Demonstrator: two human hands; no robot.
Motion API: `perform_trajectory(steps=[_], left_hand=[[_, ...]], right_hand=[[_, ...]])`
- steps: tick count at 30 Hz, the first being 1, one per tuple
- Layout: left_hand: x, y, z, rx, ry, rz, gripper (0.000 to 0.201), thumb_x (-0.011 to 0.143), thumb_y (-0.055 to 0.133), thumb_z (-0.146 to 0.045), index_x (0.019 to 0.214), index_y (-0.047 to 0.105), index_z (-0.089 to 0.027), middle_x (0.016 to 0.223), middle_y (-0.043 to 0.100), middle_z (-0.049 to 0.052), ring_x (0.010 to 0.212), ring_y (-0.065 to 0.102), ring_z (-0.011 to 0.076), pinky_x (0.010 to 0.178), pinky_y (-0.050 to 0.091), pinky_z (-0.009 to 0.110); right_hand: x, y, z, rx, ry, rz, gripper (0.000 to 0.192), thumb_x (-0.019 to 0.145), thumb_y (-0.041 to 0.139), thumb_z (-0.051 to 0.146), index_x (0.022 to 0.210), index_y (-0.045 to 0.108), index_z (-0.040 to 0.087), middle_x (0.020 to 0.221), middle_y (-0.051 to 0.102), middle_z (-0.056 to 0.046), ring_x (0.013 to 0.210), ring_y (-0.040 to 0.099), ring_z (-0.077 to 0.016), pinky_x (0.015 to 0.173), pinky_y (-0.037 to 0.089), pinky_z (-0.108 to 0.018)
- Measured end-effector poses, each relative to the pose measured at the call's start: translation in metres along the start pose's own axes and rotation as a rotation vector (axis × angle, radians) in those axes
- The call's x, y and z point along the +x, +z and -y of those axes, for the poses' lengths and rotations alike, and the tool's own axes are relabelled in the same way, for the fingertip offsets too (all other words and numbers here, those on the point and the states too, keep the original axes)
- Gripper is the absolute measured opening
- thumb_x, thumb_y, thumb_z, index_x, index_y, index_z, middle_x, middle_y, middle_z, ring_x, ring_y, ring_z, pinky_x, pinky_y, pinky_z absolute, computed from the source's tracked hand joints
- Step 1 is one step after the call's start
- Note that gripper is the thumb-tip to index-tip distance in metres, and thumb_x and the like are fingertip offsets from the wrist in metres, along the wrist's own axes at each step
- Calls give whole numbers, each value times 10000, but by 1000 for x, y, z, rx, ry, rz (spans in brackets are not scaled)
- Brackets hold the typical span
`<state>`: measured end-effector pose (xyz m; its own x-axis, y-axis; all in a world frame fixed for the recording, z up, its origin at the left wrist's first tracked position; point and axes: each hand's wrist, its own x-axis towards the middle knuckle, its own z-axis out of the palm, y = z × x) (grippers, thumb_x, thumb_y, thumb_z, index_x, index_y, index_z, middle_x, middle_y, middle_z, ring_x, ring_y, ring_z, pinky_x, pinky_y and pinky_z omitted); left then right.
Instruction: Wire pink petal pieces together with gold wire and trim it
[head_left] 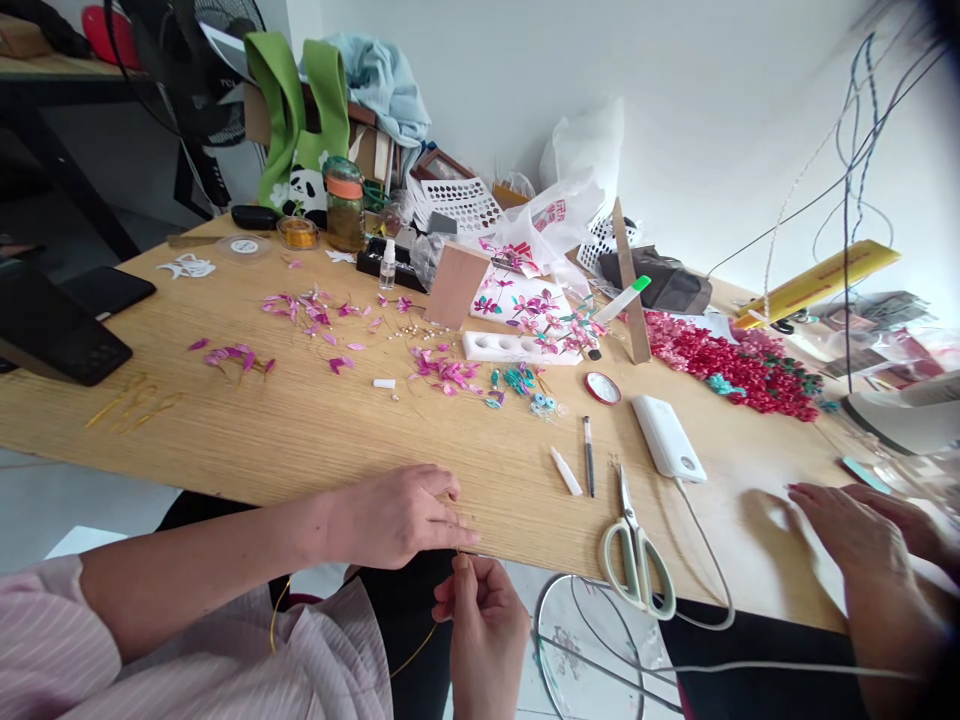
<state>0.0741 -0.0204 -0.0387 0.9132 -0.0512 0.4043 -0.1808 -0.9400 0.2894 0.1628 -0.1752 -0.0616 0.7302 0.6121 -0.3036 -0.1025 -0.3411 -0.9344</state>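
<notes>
My left hand [397,515] lies palm down at the table's front edge, its visible fingers stretched out and a little apart. What lies under its fingers is hidden. Just below its fingertips, my right hand [487,610] pinches a thin gold thread [414,655] between thumb and fingers. The thread hangs slack over my lap, and a gold loop shows under my left forearm. Ahead on the table are loose pink-purple petals [448,370] on fine stems. More petals [241,355] lie farther left, above several gold thread bundles [135,402].
Scissors [634,550], a pen [589,455], a white tube [565,470] and a corded power bank [667,437] lie to the right. Another person's hands [855,530] rest at far right, near red flower clusters [735,370]. A phone [60,325] stands left; a jar [345,205] stands behind.
</notes>
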Motion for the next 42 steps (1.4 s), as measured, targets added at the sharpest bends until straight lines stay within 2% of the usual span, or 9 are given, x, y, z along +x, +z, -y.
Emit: perform_trajectory(steps=[9,17,23,33,42], left_hand=[[-6,-2,-9,165,8,66,268,969,449,-184,1163,633,-157,1153,677,37,1064,516,221,952,397,339],[-9,-4,-12,165,-14,133,304,974,423,-177,1222,598,-167,1246,630,11,1138,487,226,994,367,362],[-8,-6,-14,118,-46,138,328,925,482,-205,1229,596,-158,1249,630,26,1175,483,238,1012,361,383],[-10,-6,-15,201,-19,131,277,970,450,-210,1181,624,-165,1189,658,45,1162,502,233,1018,360,384],[-10,-8,-14,172,-27,145,300,980,418,-193,1219,600,-178,1204,652,46,1157,494,233,1022,369,392]], right_hand=[[3,-4,-2,-49,12,21,426,763,615,584,640,575,178,531,596,7,446,528,-111,453,426,-210],[3,-2,-4,-51,7,8,422,780,608,580,642,570,182,525,595,12,446,528,-108,454,420,-205],[0,-2,1,-45,-3,4,421,778,615,578,639,567,184,529,598,10,464,532,-112,473,429,-209],[3,-3,-12,-35,-26,16,412,813,582,566,711,607,168,564,616,-6,495,552,-129,491,461,-228],[-5,3,8,-5,-40,-49,365,775,622,531,737,615,168,554,607,5,501,543,-127,494,454,-222]])
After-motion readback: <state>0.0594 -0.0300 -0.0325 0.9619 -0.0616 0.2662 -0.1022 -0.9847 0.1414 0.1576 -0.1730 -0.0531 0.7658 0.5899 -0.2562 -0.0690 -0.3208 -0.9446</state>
